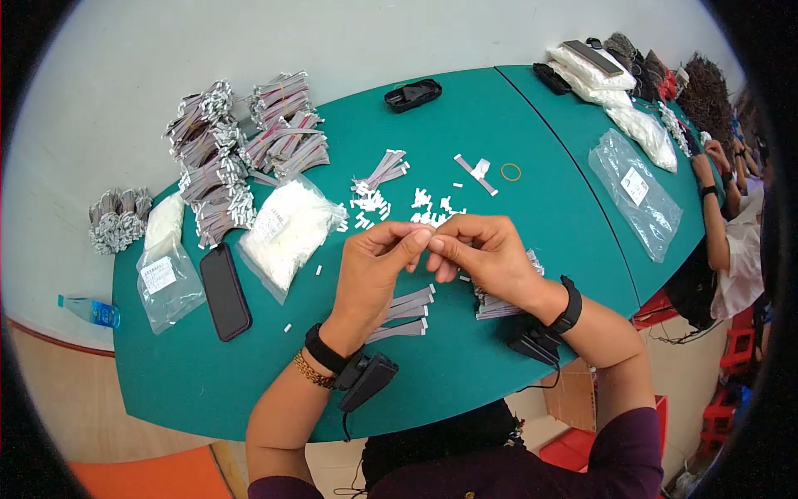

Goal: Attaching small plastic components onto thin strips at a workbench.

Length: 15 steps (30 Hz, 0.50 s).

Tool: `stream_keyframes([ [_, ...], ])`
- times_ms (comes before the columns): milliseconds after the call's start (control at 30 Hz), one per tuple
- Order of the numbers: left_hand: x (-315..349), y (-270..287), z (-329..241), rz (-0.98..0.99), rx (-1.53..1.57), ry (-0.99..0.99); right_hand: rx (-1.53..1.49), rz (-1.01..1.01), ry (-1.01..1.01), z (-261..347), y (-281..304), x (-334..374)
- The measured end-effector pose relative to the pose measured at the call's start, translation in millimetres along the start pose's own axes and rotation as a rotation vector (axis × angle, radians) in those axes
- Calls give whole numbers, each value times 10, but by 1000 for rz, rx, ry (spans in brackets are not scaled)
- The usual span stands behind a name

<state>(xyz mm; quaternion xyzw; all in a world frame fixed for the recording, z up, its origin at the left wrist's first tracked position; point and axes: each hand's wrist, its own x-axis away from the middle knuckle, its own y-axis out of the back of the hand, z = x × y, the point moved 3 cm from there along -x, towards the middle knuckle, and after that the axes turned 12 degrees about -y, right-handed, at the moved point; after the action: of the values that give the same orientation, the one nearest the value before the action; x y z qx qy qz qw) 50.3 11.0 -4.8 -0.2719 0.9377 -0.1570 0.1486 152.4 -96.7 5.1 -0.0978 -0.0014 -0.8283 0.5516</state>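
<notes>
My left hand (374, 270) and my right hand (482, 254) meet fingertip to fingertip above the green table (465, 366), pinching something small between them that I cannot make out. Under the hands lie flat grey ribbon cables (407, 312) with white ends, and another small heap of them (499, 306) sits under my right wrist. Loose small white connector pieces (424, 206) are scattered just beyond my fingers. Both wrists wear black bands with a black device (370, 378) hanging below.
Bundles of grey ribbon cables (241, 150) pile up at the far left beside a clear bag of white pieces (287, 233) and a black phone (224, 291). A yellow rubber band (510, 172) lies on the table. Another person (731, 224) works at the right.
</notes>
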Motion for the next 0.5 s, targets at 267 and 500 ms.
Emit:
stream_keyframes([
  [267,-16,31,-16,61,-135,-57,3,8,22,9,43,-15],
  [500,-40,55,-17,60,-135,-71,6,-8,33,28,53,-9],
])
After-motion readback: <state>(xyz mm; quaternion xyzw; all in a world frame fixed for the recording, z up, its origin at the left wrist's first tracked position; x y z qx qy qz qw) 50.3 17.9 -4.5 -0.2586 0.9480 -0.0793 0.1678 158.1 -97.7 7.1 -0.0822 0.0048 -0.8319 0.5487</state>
